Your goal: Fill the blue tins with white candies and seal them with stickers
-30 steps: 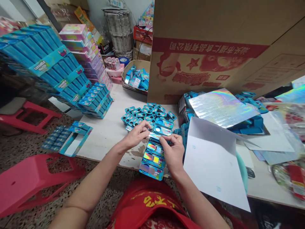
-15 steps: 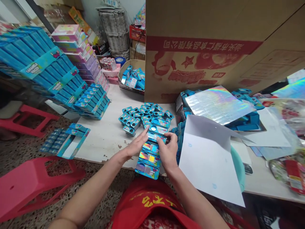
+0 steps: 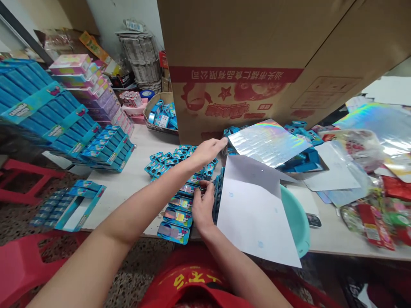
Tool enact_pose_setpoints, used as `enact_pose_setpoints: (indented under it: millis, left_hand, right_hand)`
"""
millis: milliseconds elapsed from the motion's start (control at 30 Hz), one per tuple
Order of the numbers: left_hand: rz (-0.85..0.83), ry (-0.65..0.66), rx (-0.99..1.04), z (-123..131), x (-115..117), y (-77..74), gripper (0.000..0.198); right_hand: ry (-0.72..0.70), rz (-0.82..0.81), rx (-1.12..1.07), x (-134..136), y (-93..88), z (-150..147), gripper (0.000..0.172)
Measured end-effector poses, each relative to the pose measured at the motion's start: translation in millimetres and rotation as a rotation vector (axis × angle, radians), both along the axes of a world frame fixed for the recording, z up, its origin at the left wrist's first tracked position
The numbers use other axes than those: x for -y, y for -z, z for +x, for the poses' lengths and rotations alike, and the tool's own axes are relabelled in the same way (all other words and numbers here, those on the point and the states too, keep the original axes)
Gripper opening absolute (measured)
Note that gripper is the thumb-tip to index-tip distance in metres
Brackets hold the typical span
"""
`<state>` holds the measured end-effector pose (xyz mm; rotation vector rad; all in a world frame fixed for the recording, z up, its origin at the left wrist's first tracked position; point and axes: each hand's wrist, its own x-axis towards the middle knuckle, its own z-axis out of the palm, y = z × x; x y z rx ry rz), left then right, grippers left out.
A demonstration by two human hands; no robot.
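Note:
My left hand (image 3: 210,152) is stretched across to the left corner of a shiny rainbow-silver sheet (image 3: 269,143). Its fingers are together at the edge of an open carton; what the tips pinch, if anything, is hidden. Closer to me, my right hand (image 3: 204,207) curls its thumb and fingers around the right end of a blue candy box (image 3: 188,188). That box lies in a column of several similar flat boxes, some with shiny patches; the nearest box (image 3: 173,232) is at the table edge. A loose cluster of small blue boxes (image 3: 160,164) lies behind, partly covered by my left arm.
A big cardboard box (image 3: 231,98) stands at the back. White paper (image 3: 253,205) leans over a turquoise basin (image 3: 297,218) on the right. Stacked blue display trays (image 3: 48,107) rise on the left, beside pink and purple boxes (image 3: 80,85). A red stool (image 3: 28,261) is below left.
My left hand has left the column of boxes and reached forward and right to the silver sheet's corner. My right hand stays at the boxes. The view has shifted right.

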<state>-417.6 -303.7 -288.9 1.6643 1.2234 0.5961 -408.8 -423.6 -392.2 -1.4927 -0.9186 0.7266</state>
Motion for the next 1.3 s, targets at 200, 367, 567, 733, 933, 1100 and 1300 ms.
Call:
enact_pose_setpoints:
  millis: [200, 367, 567, 733, 933, 1100, 1300]
  left_hand:
    - [-0.377, 0.305, -0.183, 42.3, -22.6, 18.1, 0.022]
    - [-0.268, 0.144, -0.041, 25.7, -14.5, 34.8, 0.024]
    - [-0.105, 0.162, 0.009, 25.0, -7.0, 33.8, 0.024]
    - [-0.036, 0.141, 0.059, 24.9, -2.1, 33.1, 0.009]
    - [-0.056, 0.027, 0.032, 32.4, 1.5, 29.8, 0.007]
    - [-0.117, -0.022, 0.031, 35.3, -1.8, 38.8, 0.012]
    - [-0.156, -0.065, 0.01, 37.1, -1.2, 35.7, 0.011]
  right_hand:
    - [-0.027, 0.014, 0.035, -1.8, 0.8, -0.1, 0.015]
    - [-0.172, 0.048, 0.208, 32.1, -23.6, 5.9, 0.046]
    - [-0.453, 0.318, 0.409, 52.2, -75.9, 97.8, 0.028]
    - [-0.073, 0.241, 0.925, -34.2, -55.7, 186.0, 0.028]
    - [-0.14, 0.157, 1.226, -61.3, -27.5, 177.8, 0.029]
    - [-0.15, 0.229, 1.237, -47.3, -20.1, 172.1, 0.027]
    - [-0.15, 0.3, 1.105, -44.6, -22.0, 175.5, 0.011]
